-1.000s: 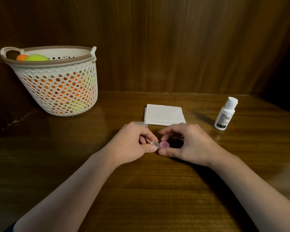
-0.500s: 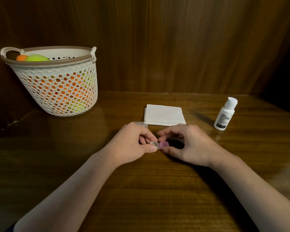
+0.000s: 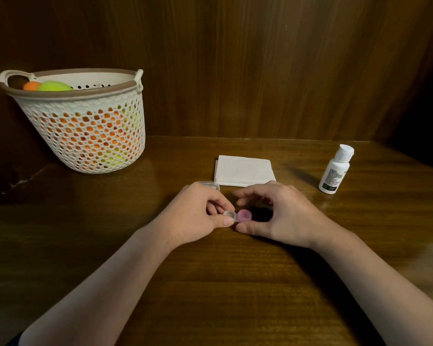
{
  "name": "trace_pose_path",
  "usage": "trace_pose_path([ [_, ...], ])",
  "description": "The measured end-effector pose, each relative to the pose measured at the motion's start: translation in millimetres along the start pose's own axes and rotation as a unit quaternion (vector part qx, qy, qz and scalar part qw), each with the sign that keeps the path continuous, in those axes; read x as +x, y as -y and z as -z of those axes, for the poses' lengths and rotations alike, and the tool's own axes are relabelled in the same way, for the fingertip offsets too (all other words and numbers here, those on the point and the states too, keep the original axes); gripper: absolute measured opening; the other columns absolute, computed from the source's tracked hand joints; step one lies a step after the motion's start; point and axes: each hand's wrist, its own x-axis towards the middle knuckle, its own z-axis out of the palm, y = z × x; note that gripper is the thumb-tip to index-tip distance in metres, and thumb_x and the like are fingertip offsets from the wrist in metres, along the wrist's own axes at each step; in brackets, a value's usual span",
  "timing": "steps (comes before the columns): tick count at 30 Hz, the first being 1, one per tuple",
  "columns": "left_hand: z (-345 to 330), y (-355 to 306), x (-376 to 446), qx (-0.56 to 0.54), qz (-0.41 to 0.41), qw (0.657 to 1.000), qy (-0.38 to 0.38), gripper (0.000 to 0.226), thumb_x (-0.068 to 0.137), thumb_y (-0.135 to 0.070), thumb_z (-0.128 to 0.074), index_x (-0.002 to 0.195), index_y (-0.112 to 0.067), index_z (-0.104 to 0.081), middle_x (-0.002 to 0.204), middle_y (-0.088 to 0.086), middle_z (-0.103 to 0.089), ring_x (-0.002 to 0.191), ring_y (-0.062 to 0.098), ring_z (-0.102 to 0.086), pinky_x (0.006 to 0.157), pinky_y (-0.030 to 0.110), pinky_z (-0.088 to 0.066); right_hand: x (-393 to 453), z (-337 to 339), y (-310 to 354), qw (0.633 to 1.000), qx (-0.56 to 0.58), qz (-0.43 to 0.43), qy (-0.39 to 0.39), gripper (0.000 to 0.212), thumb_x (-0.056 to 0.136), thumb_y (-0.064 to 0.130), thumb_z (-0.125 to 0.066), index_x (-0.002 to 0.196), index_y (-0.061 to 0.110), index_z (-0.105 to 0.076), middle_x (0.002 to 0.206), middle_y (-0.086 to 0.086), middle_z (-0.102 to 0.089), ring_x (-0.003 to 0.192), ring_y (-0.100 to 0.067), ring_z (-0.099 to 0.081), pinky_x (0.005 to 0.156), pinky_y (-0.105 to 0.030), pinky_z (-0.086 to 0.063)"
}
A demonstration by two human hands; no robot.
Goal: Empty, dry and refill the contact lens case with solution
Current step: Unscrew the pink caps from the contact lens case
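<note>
I see the left hand (image 3: pixel 193 216) pinching the clear end of the contact lens case (image 3: pixel 238 216), low over the table (image 3: pixel 210 283). The right hand (image 3: pixel 283 216) curls its grip around the pink end, near the tissues (image 3: pixel 244 171).

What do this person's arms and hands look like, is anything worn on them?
Both forearms are bare, and so are the left hand and right hand: no gloves, rings, watch or bracelets show. Only a dark scrap, maybe a sleeve edge, shows at the lower left corner.
</note>
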Motion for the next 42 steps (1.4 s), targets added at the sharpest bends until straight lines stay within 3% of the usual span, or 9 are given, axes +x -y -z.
trace_pose_path([
  [3, 0, 0, 0, 0.001, -0.002, 1.0, -0.001, 0.023, 0.087, -0.027, -0.089, 0.09, -0.048, -0.079, 0.09, -0.021, -0.076, 0.091, -0.009, -0.066, 0.064, 0.008, -0.051, 3, -2, 0, 1.0, -0.022, -0.007, -0.019, 0.067, 0.074, 0.066, -0.088, 0.135, 0.046, -0.067, 0.096, 0.032, -0.072, 0.108, 0.01, -0.055, 0.084, -0.015, -0.04],
  [8, 0, 0, 0, -0.006, 0.007, 1.0, 0.004, 0.021, 0.087, -0.028, -0.089, 0.096, -0.045, -0.08, 0.092, -0.021, -0.076, 0.089, -0.007, -0.067, 0.066, 0.011, -0.053, 0, 1, -5, 1.0, 0.024, 0.007, 0.009, 0.053, 0.085, 0.047, -0.089, 0.134, 0.044, -0.069, 0.107, 0.04, -0.073, 0.115, 0.016, -0.057, 0.097, -0.019, -0.044],
  [12, 0, 0, 0, -0.007, -0.003, 1.0, -0.001, 0.023, 0.086, -0.026, -0.089, 0.092, -0.046, -0.079, 0.089, -0.02, -0.076, 0.088, -0.006, -0.067, 0.064, 0.004, -0.05, 1, -1, -2, 1.0, -0.017, -0.011, 0.003, 0.069, 0.074, 0.068, -0.087, 0.136, 0.048, -0.065, 0.104, 0.033, -0.071, 0.112, 0.011, -0.051, 0.088, -0.019, -0.043],
  [15, 0, 0, 0, -0.002, 0.003, 1.0, 0.001, 0.023, 0.087, -0.027, -0.089, 0.091, -0.047, -0.078, 0.09, -0.02, -0.076, 0.089, -0.007, -0.067, 0.063, 0.004, -0.049, 2, -1, -1, 1.0, -0.015, -0.019, -0.008, 0.062, 0.074, 0.064, -0.089, 0.131, 0.048, -0.07, 0.097, 0.032, -0.072, 0.113, 0.008, -0.048, 0.092, -0.026, -0.048],
  [20, 0, 0, 0, 0.003, 0.002, 1.0, 0.0, 0.022, 0.087, -0.028, -0.089, 0.096, -0.045, -0.08, 0.091, -0.021, -0.076, 0.088, -0.008, -0.067, 0.063, 0.007, -0.05, -1, -1, -1, 1.0, 0.006, -0.021, 0.004, 0.068, 0.067, 0.066, -0.092, 0.129, 0.054, -0.068, 0.11, 0.041, -0.068, 0.12, 0.015, -0.043, 0.096, -0.025, -0.046],
  [25, 0, 0, 1, 0.0, 0.0, 1.0, 0.0, 0.021, 0.087, -0.026, -0.089, 0.096, -0.043, -0.08, 0.091, -0.019, -0.076, 0.088, -0.006, -0.067, 0.065, 0.008, -0.052, 1, 4, 2, 0.999, -0.009, -0.036, 0.016, 0.078, 0.062, 0.082, -0.083, 0.133, 0.056, -0.063, 0.107, 0.037, -0.069, 0.121, 0.002, -0.045, 0.107, -0.047, -0.05],
  [29, 0, 0, 1, -0.006, 0.0, 1.0, 0.001, 0.021, 0.087, -0.025, -0.089, 0.097, -0.041, -0.08, 0.091, -0.019, -0.076, 0.089, -0.007, -0.067, 0.064, 0.004, -0.051, -2, 0, 4, 1.0, -0.004, -0.025, 0.016, 0.07, 0.063, 0.08, -0.084, 0.127, 0.064, -0.062, 0.111, 0.041, -0.067, 0.119, 0.001, -0.045, 0.106, -0.046, -0.05],
  [36, 0, -1, 1, -0.001, 0.002, 1.0, 0.004, 0.022, 0.087, -0.025, -0.088, 0.098, -0.042, -0.08, 0.093, -0.019, -0.076, 0.09, -0.008, -0.066, 0.065, 0.005, -0.052, -1, 6, 5, 1.0, -0.007, -0.028, 0.008, 0.066, 0.066, 0.079, -0.083, 0.126, 0.057, -0.066, 0.104, 0.038, -0.068, 0.117, 0.003, -0.046, 0.106, -0.05, -0.05],
  [42, 1, -1, 1, 0.009, 0.003, 1.0, 0.002, 0.021, 0.088, -0.028, -0.088, 0.101, -0.042, -0.081, 0.094, -0.02, -0.076, 0.089, -0.008, -0.067, 0.067, 0.01, -0.054, -1, 2, 6, 1.0, 0.008, -0.011, -0.001, 0.067, 0.066, 0.078, -0.085, 0.127, 0.062, -0.063, 0.115, 0.04, -0.067, 0.121, 0.005, -0.046, 0.107, -0.048, -0.049],
])
